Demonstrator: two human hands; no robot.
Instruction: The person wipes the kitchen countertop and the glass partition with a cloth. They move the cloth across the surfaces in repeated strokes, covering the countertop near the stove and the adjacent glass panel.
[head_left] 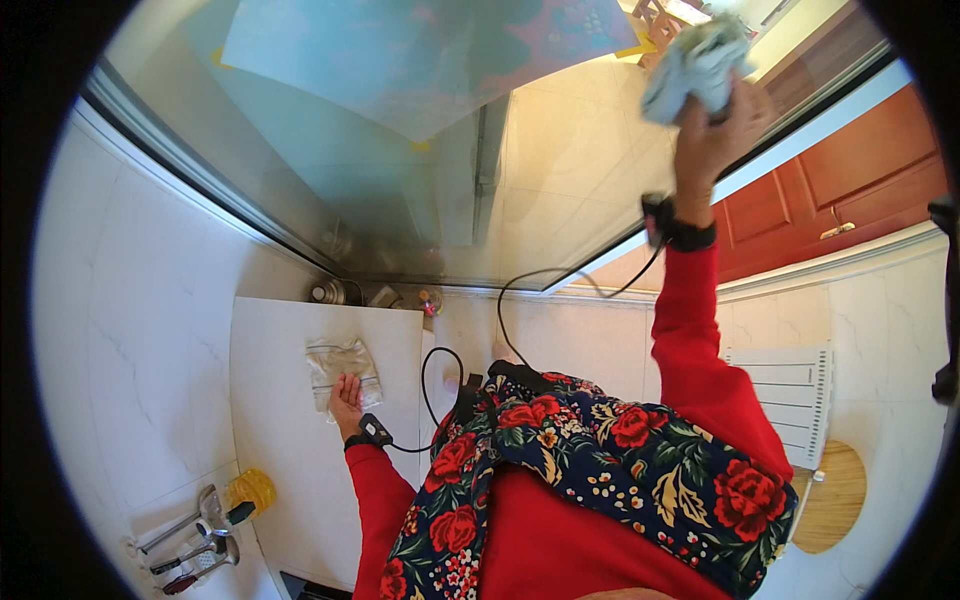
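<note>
A crumpled pale blue-grey cloth is bunched in my right hand, which is raised high at the upper right. Hand and cloth are in front of the large glass pane; I cannot tell whether the cloth touches it. Low on the left, my left hand rests with its fingers stretched out over the near edge of a folded beige cloth. That cloth lies flat on the white countertop.
A light sheet with yellow tape hangs on the glass. Behind my left hand stand a metal flask and small items. Ladles hang beside a yellow oil bottle. A white rack and round wooden board are right. Black cables run to both wrists.
</note>
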